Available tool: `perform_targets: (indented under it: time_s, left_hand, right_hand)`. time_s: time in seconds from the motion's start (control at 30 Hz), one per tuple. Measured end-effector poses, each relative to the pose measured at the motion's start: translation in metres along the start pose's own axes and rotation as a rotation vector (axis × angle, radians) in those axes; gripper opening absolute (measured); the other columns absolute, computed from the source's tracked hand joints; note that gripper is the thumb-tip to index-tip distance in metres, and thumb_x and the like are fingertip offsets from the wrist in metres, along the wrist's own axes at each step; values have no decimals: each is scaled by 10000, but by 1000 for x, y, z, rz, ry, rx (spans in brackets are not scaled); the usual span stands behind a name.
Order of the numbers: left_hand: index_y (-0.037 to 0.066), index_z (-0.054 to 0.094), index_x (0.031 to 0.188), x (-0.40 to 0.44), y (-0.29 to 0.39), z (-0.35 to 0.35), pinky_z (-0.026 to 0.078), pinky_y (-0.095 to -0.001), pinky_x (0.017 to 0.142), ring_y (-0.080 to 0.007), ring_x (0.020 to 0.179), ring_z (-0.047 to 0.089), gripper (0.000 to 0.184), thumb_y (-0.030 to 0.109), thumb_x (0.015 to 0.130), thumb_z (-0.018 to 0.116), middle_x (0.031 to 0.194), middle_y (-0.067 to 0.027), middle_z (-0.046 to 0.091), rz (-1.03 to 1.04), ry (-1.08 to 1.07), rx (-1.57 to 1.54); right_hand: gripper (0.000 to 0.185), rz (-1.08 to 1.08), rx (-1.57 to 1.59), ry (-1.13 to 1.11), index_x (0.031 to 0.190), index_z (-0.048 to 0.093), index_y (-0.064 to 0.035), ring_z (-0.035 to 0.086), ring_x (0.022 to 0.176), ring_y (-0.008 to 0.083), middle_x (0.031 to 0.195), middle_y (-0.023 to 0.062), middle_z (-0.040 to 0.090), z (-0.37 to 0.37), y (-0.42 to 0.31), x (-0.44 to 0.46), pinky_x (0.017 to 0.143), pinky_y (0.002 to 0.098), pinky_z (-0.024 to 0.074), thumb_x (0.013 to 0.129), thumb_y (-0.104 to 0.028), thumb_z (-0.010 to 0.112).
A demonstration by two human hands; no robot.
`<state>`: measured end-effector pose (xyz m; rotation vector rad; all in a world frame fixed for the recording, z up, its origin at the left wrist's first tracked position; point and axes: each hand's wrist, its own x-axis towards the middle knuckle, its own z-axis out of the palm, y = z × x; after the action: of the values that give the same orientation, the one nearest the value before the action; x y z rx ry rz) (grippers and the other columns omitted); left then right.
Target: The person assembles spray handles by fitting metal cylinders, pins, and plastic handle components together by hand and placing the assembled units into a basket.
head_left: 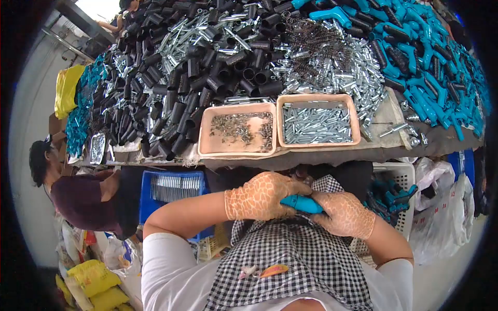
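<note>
Covering most of the table (321, 158), heaps of metal and plastic parts crowd around the pin tray (356, 124), which sits at the near edge and holds loose silvery pins (316, 123). Just left of the pin tray is the parts tray (206, 150), with small bits scattered over its floor. Behind the pin tray lie dark springs (316, 52) and more shiny metal pieces; black tubes (215, 83) pile up behind it and to its left, while teal handles (438, 98) with black sections fill the far right. Well to the left of the pin tray are a yellow sack (69, 92) and a person (78, 197) in a dark top. Nearer than the pin tray and to its left, a blue crate (147, 199) holds a row of metal strips (176, 187); nearer and to its right, a white basket (405, 224) holds more teal-and-black pieces, beside plastic bags (448, 207). The teal piece (302, 203) is on the near side of the pin tray, below the table edge and in front of a checked apron (290, 254). The left hand (262, 198), in a patterned glove, is curled closed on one end of it; the right hand (345, 213), gloved alike, wraps the other end, fingers bent inward. The hands nearly meet above the piece, its middle showing between them. Exactly where the fingertips press cannot be told.
</note>
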<state>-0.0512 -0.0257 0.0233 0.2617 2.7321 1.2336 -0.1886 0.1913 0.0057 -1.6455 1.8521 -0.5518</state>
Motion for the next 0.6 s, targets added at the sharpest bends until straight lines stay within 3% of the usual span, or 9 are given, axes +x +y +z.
perform_targets:
  time_s: [0.1,0.17,0.23,0.33,0.43,0.47,0.57,0.6]
  left_hand:
    - [25,676,1209,5,-8,-34,553,-393,904,-291,939,710,476,93,753,793,1008,-151,721,69,255,-172]
    - [16,683,1208,0,-24,-63,549,-399,912,-286,960,700,435,69,784,763,997,-142,721,-295,541,-14]
    - [12,698,1187,-3,-46,-97,546,-391,897,-285,965,697,404,120,804,764,1024,-159,721,-472,755,-40]
    - [-3,735,1079,-7,-81,-112,549,-394,856,-311,923,703,344,209,810,760,1034,-194,718,-542,656,444]
    - [-2,763,952,9,-83,-98,549,-406,813,-337,862,703,332,296,805,755,971,-212,720,-586,477,498]
    - [10,772,892,15,-84,-93,549,-424,810,-353,828,703,332,327,800,749,883,-209,719,-595,472,472]
    - [24,776,888,31,-83,-86,547,-425,804,-350,793,704,310,320,799,747,843,-197,719,-749,375,433]
    - [30,776,908,33,-83,-87,548,-427,810,-357,835,706,297,309,817,730,896,-205,725,-762,370,442]
  right_hand:
    - [526,-24,24,212,1251,575,-39,685,751,384,843,192,677,9,3,2,650,482,544,799,-234,761]
    - [519,20,85,185,1243,581,-43,683,739,383,832,189,673,8,9,1,643,480,541,794,-224,768]
    - [517,29,124,171,1238,585,-46,681,729,383,825,186,670,8,12,2,638,476,540,788,-215,775]
    - [515,11,142,188,1232,589,-47,680,724,381,823,182,668,9,16,5,636,471,540,782,-207,781]
    - [503,11,162,183,1223,597,-51,683,733,382,827,184,669,13,20,10,642,470,543,782,-208,782]
    - [496,16,170,175,1218,601,-51,684,736,383,830,186,670,13,19,12,645,469,545,784,-209,781]
    - [492,14,196,163,1220,607,-51,687,747,384,845,197,672,8,15,17,654,467,549,786,-209,780]
    - [494,12,205,163,1223,609,-50,688,751,384,851,200,673,6,13,18,656,466,550,787,-208,779]
